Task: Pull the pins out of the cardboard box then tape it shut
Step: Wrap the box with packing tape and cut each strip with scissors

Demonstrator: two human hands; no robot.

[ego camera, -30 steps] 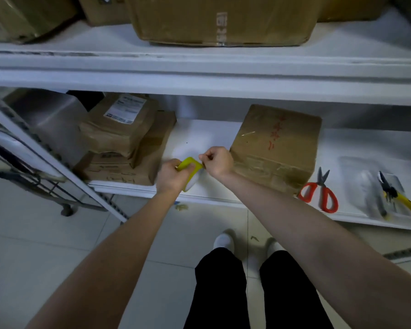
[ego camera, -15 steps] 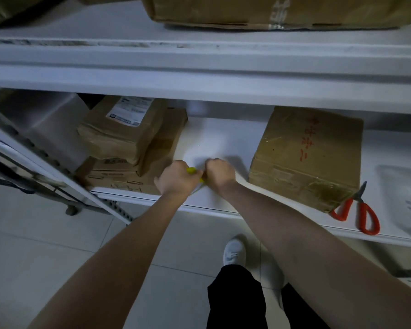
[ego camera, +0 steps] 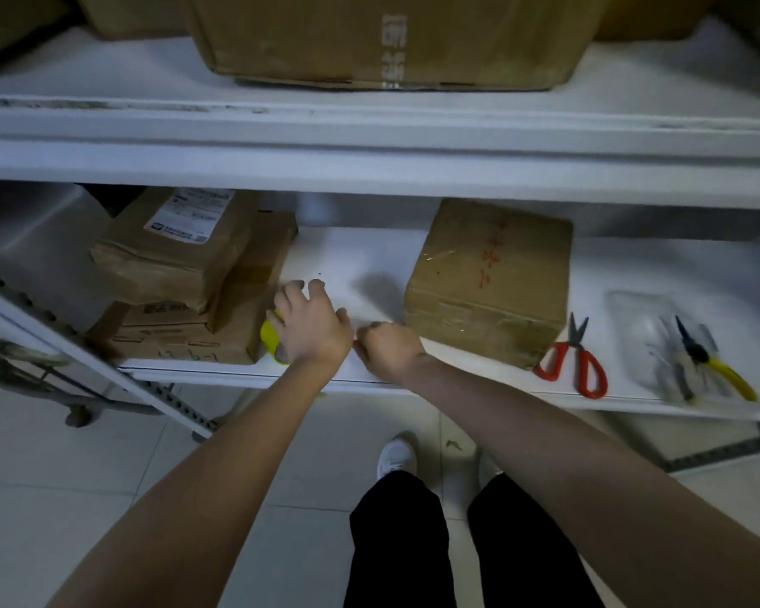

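Left hand [ego camera: 312,329], fingers spread wide, lay over a yellow tape roll [ego camera: 269,337] at the front of a white shelf [ego camera: 360,252]. The right hand [ego camera: 389,349] was curled just beside it; whether its fingers pinched anything could not be told. The cardboard box [ego camera: 488,278] sat on the shelf to the right, beside 1 pair of red scissors [ego camera: 575,366].
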